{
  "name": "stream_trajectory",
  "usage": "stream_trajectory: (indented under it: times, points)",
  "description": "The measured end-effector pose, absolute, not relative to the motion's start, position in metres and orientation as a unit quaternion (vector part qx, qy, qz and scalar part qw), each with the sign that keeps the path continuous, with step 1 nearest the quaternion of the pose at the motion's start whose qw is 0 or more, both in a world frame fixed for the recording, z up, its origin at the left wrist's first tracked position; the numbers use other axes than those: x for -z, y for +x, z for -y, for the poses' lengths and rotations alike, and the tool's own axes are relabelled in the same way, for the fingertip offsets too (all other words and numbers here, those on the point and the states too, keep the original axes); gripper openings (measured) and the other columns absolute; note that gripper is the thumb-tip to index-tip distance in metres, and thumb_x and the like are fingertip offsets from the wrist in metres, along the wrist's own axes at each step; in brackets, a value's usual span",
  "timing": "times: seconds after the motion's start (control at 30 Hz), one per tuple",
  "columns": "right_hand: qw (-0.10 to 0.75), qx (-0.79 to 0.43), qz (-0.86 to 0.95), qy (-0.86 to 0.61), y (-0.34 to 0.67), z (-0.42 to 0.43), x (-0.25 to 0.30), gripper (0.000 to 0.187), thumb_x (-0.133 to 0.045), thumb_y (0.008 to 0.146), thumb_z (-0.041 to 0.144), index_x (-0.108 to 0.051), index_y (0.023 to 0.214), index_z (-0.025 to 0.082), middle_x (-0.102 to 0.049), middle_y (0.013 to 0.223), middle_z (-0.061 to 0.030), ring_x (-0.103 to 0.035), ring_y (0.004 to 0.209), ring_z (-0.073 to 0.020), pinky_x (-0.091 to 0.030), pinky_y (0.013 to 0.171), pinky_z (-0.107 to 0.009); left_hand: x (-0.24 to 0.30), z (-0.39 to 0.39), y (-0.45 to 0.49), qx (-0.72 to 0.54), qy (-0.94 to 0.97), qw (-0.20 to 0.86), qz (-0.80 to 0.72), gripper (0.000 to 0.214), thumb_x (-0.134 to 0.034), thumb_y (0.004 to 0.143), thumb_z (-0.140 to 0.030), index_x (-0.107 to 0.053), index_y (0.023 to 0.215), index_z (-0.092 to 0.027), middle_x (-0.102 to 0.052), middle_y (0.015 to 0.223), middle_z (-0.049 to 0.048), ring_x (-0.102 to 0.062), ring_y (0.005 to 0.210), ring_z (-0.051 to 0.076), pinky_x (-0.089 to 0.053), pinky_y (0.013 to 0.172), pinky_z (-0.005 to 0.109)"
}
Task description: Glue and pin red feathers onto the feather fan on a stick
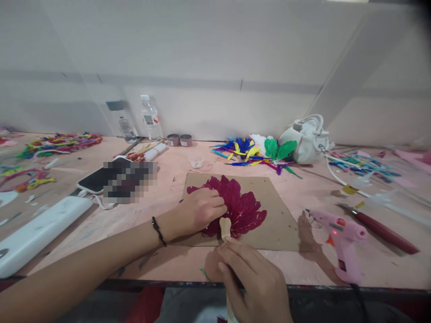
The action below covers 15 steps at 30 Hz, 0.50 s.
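A fan of dark red feathers [237, 204] lies on a brown cardboard sheet [272, 211]. A pale wooden stick [225, 225] runs from the fan's base toward me. My left hand [198, 210], with a black bracelet at the wrist, presses curled fingers onto the feathers' left side. My right hand [256, 282] is closed around the lower part of the stick at the table's near edge.
A pink glue gun [340, 237] stands right of the cardboard, a red-handled tool [384, 231] beyond it. Loose coloured feathers [256, 152] and a white bag [308, 139] lie behind. A phone [97, 179], white power strip [37, 233], bottles [150, 119] and pipe cleaners [60, 143] are left.
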State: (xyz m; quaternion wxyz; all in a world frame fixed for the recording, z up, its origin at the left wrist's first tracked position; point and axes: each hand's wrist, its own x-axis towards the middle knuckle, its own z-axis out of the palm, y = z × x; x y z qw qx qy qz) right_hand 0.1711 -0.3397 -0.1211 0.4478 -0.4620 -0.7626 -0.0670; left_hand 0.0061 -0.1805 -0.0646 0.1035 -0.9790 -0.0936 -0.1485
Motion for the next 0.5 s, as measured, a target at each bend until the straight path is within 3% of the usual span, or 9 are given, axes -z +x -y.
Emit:
stream_trajectory:
  times: [0.3, 0.5]
  points:
    - [0.446, 0.069, 0.764, -0.461, 0.171, 0.339, 0.122, 0.021, -0.056, 0.097, 0.014, -0.072, 0.109, 0.02, -0.08, 0.109, -0.008, -0.078, 0.099, -0.0234, -0.064, 0.084, -0.033, 0.072, 0.171, 0.003, 0.234, -0.96, 0.068, 0.139, 0.022, -0.049, 0.102, -0.01, -0.069, 0.104, -0.017, -0.072, 0.098, 0.0076, -0.064, 0.092, 0.021, -0.05, 0.081, 0.035]
    - [0.451, 0.075, 0.772, -0.442, 0.172, 0.338, 0.124, 0.022, -0.054, 0.097, 0.013, -0.07, 0.111, 0.019, -0.08, 0.108, -0.0085, -0.078, 0.1, -0.0225, -0.065, 0.085, -0.032, 0.052, 0.139, -0.012, 0.328, -0.911, 0.113, 0.225, 0.019, -0.045, 0.105, -0.019, -0.063, 0.108, -0.016, -0.069, 0.1, 0.0095, -0.062, 0.098, 0.023, -0.05, 0.09, 0.037]
